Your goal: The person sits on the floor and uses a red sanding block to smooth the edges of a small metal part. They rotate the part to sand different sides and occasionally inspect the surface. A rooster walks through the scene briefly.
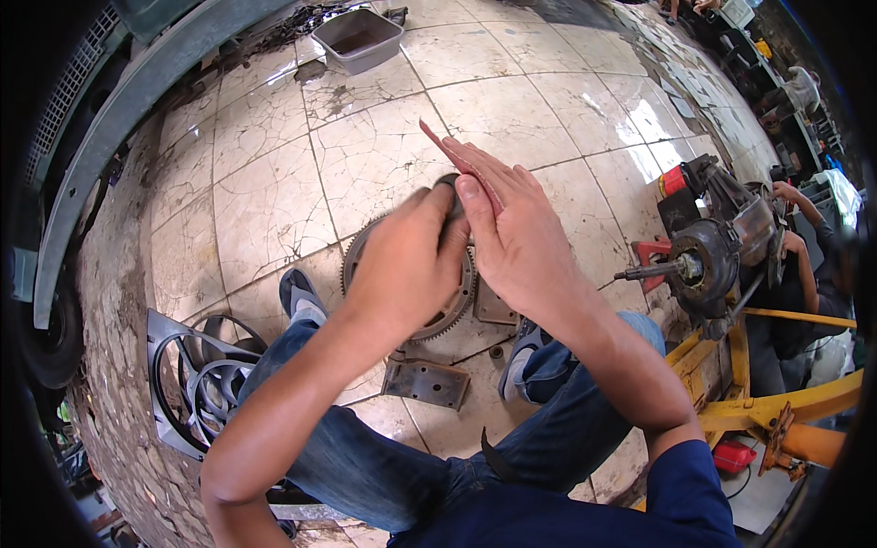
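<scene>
My left fingers (454, 239) clasp a dark piece (447, 181), likely steadying it. My right fingers (498, 170) grip a reddish sheet (465, 166), probably keeping it flat.

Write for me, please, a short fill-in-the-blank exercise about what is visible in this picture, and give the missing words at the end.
1. The reddish sheet is held in the ____ hand.
2. The jeans are of ____ colour.
3. The metal frame at the lower right of the picture is painted ____.
4. The grey basin stands ____ from the jeans than the toothed wheel does.

Missing words: right; blue; yellow; farther.
</scene>
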Motion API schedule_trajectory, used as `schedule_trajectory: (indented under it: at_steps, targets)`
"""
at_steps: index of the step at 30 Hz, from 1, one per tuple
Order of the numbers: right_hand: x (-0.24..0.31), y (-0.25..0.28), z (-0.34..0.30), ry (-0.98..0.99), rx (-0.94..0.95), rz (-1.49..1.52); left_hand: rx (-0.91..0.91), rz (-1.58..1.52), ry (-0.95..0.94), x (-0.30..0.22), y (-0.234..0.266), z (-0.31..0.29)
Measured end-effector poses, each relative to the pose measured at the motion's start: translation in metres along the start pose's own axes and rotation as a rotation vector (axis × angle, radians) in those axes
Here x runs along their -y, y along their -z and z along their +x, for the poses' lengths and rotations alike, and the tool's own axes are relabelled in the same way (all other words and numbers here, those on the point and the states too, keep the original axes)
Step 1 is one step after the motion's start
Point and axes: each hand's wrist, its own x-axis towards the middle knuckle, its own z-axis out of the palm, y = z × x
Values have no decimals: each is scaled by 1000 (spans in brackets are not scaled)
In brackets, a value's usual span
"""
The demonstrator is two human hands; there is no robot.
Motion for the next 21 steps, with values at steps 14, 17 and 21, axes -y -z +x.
schedule_trajectory:
  at_steps: [14, 17, 21]
  targets:
    - [3, -4, -4, 48, 0, 32, -71, 181, -23, 7, 16, 10]
    - [-4, -2, -2, -50, 51, 163, -30, 201, -111, 3, 0, -8]
    - [0, 1, -1, -106, 74, 254, -39, 212, -67, 9, 11, 7]
